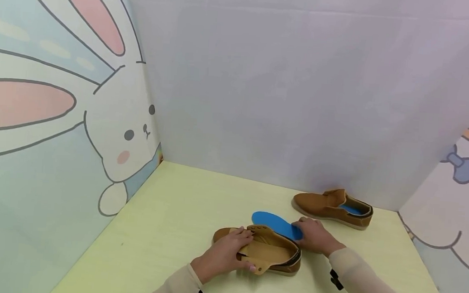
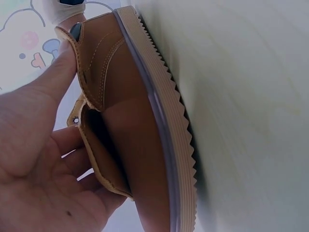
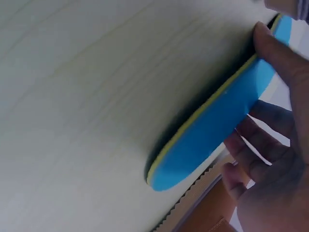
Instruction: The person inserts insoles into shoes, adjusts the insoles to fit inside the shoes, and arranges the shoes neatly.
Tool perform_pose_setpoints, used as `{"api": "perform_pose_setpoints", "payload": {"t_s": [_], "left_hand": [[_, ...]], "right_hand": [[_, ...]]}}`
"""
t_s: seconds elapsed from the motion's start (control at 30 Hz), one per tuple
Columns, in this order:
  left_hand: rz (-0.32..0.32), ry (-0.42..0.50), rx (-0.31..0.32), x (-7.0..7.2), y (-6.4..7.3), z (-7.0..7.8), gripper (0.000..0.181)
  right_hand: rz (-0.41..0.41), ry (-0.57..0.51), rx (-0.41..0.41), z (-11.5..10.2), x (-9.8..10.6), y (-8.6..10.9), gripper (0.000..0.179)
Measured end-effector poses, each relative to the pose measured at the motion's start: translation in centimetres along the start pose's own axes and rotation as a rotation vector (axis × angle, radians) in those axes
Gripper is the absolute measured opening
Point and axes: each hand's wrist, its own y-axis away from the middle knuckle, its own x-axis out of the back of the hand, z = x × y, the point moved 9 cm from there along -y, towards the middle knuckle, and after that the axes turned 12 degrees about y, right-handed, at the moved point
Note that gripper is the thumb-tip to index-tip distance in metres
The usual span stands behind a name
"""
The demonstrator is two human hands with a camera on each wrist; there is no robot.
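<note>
A brown shoe (image 1: 285,270) lies on the pale yellow table, its opening spread and its tan inside showing. My left hand (image 1: 224,254) holds it by the flaps, with the thumb on the near flap and fingers at the far one. The left wrist view shows the shoe's side (image 2: 135,116) and ridged sole. Behind the shoe, my right hand (image 1: 317,236) pinches one end of a blue insole (image 1: 272,221) by its edges. Seen from the right wrist, the insole (image 3: 203,135) has a yellow underside edge and sits just over the tabletop.
A second brown shoe (image 1: 315,205) stands at the back right by the wall, with a blue insole (image 1: 351,210) inside it. Printed cartoon panels (image 1: 52,188) flank the table (image 1: 163,232) left and right, and a plain pale wall (image 1: 283,91) closes the back.
</note>
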Motion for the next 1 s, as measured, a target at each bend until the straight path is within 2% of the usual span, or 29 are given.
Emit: {"api": "perform_pose_setpoints", "payload": {"t_s": [0.13,0.23,0.4,0.53,0.7,0.9,1.0], "left_hand": [[0.008,-0.012,-0.001,-0.1,0.2,-0.3,0.083],[0.019,-0.007,-0.010,-0.1,0.3,-0.2,0.084],[0.022,0.010,-0.015,-0.1,0.3,-0.1,0.084],[0.027,-0.004,-0.009,0.0,0.3,-0.2,0.084],[0.017,-0.029,0.010,0.2,0.3,-0.3,0.086],[0.024,-0.081,0.005,0.2,0.2,-0.3,0.086],[0.029,-0.092,0.006,0.0,0.3,-0.2,0.086]], "right_hand": [[0.001,-0.073,-0.044,0.8,0.1,0.3,0.062],[0.035,-0.111,-0.063,1.9,0.9,0.7,0.066],[0.128,-0.113,-0.068,3.5,3.7,1.8,0.056],[0.184,-0.092,-0.055,3.9,6.5,2.7,0.043],[0.226,-0.059,0.006,2.8,9.7,3.6,0.033],[0.240,0.056,0.104,0.2,13.1,4.6,0.023],[0.257,0.077,0.155,-1.2,15.1,5.2,0.016]]}}
